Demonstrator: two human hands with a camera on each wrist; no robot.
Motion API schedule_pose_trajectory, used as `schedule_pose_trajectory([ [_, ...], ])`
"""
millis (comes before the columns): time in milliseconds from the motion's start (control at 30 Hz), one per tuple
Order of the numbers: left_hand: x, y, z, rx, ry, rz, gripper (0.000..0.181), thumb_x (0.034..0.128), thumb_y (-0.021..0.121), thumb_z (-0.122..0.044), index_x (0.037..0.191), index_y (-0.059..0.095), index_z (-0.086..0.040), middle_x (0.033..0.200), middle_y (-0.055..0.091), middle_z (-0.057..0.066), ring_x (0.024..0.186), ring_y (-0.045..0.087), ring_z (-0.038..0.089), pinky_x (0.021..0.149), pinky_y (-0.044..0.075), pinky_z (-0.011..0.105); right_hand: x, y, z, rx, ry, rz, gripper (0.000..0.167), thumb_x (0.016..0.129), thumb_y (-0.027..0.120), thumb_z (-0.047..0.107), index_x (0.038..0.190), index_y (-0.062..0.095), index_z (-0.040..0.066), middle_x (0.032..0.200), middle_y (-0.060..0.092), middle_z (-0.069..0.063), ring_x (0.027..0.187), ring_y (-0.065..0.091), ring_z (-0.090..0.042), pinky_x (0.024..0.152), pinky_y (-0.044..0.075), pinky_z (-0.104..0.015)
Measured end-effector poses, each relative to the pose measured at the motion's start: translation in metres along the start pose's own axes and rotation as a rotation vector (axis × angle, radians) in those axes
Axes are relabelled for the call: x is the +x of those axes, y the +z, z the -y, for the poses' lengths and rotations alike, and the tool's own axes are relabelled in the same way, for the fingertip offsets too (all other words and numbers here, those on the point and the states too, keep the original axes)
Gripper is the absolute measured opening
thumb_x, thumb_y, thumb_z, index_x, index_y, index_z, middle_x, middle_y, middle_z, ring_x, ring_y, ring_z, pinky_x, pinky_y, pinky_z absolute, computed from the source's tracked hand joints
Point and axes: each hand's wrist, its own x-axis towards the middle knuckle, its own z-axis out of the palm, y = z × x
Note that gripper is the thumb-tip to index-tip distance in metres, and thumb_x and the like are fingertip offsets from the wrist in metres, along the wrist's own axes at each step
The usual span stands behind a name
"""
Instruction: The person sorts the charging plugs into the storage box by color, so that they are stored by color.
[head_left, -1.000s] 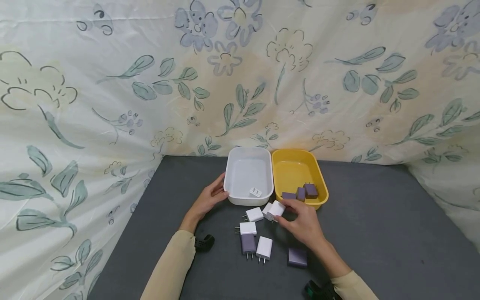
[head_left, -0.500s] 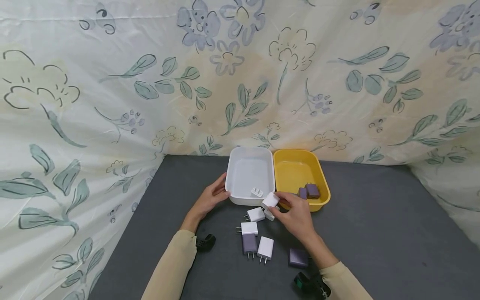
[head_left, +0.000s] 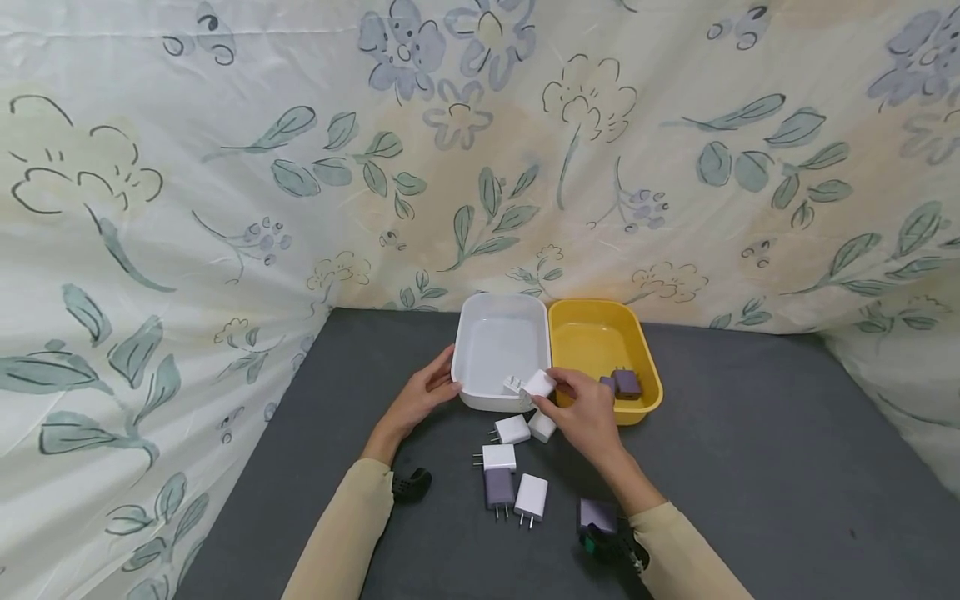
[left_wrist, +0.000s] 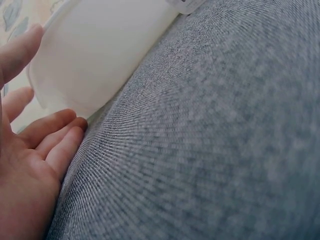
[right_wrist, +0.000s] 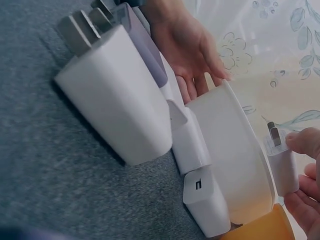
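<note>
My right hand (head_left: 588,408) pinches a white charger plug (head_left: 539,383) between thumb and fingers, above the front right part of the white bin (head_left: 501,329). In the right wrist view the held white plug (right_wrist: 283,167) shows its metal prongs by the bin's rim. Another white plug (head_left: 513,384) lies inside that bin. My left hand (head_left: 416,402) rests on the bin's left side; the left wrist view shows its fingers fairly straight against the bin wall (left_wrist: 100,50). Purple charger plugs (head_left: 627,383) lie in the yellow bin (head_left: 592,333), partly hidden by my right hand.
Several white plugs lie on the dark grey cloth in front of the bins, among them one white plug (head_left: 531,497). A purple plug (head_left: 498,490) sits beside it. Another purple plug (head_left: 597,514) is partly covered by the right wrist camera (head_left: 615,546). Floral fabric (head_left: 480,167) hangs behind.
My right hand has carried the white plug left and up, from in front of the bins to over the white bin's front right edge. The left hand has stayed at the bin.
</note>
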Motion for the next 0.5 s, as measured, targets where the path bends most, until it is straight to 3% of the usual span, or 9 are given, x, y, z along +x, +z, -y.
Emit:
schedule_pose_trajectory([
  [267,-0.001,0.000,0.000,-0.011,0.018,0.015,0.072,0.0957,0.063,-0.016,0.156,0.024,-0.023,0.151,0.043,0.015,0.139,0.043,0.031,0.110,0.042,0.042,0.010,0.005,0.000,-0.007,0.033,0.017,0.046,0.074,0.086,0.020,0.112,0.070,0.001,0.107,0.072,-0.016,0.094,0.073,-0.028,0.079,0.059,-0.040],
  [500,0.001,0.000,0.002,-0.024,0.012,0.008,0.071,0.0947,0.065,-0.017,0.154,0.028,-0.028,0.150,0.046,0.010,0.137,0.046,0.026,0.107,0.045,0.032,0.020,0.012,0.003,0.011,0.060,0.015,0.044,0.075,0.085,0.021,0.112,0.070,0.001,0.108,0.072,-0.016,0.095,0.072,-0.028,0.083,0.058,-0.039],
])
